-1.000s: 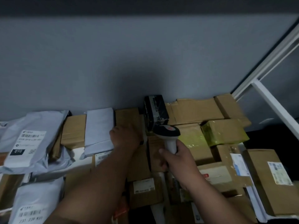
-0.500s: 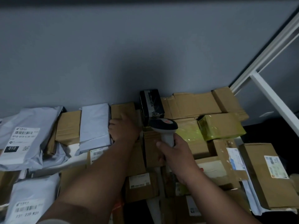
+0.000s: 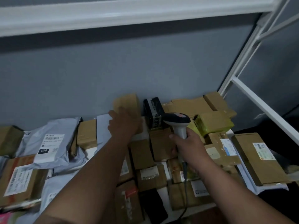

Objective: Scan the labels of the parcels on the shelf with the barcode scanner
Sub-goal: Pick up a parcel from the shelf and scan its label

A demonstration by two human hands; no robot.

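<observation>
The left hand (image 3: 125, 125) grips a blurred brown box (image 3: 127, 105), tipped up against the wall. At its four o'clock the right hand (image 3: 188, 147) wraps the barcode scanner (image 3: 177, 121), handle upright, head aimed toward ten o'clock. The box's label is hidden; the left-hand fingers are smeared.

The left hand (image 3: 124, 125) grips a blurred brown cardboard box (image 3: 127, 105), tilted up against the grey wall (image 3: 145, 70) at the back of the shelf. The right hand (image 3: 188, 147) is wrapped round the pale handle of a barcode scanner (image 3: 177, 122), whose dark head sits just beside a black box (image 3: 153, 113). Grey mailer bags (image 3: 53, 139) with white labels lie to the left, a yellow-wrapped parcel (image 3: 213, 122) to the right, under a white shelf rail (image 3: 129, 12)
</observation>
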